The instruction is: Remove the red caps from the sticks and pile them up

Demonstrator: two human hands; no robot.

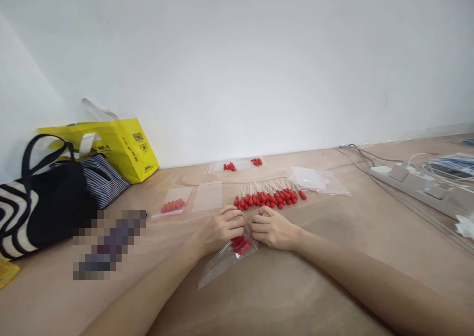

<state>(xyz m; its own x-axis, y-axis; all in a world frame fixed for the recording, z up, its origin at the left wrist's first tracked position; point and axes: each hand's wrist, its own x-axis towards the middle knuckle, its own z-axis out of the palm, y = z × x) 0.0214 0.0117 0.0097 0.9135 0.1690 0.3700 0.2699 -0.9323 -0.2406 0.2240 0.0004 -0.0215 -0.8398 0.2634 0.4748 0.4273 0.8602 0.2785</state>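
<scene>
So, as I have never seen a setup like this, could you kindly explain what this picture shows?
Gladly. There is no machine here: a person works bare-handed, and the single picture comes from a camera worn on their head, looking forward and down.

The left hand and right hand meet mid-picture, holding a transparent bag with red pieces inside.

Just beyond the hands, a row of red-tipped sticks lies on the table. A filled bag lies to the left, and flat bags lie to the right.

Farther left are a yellow bag, a black bag and a striped pouch; at right is a white power strip. One patch is pixelated, so I cannot identify it.
</scene>
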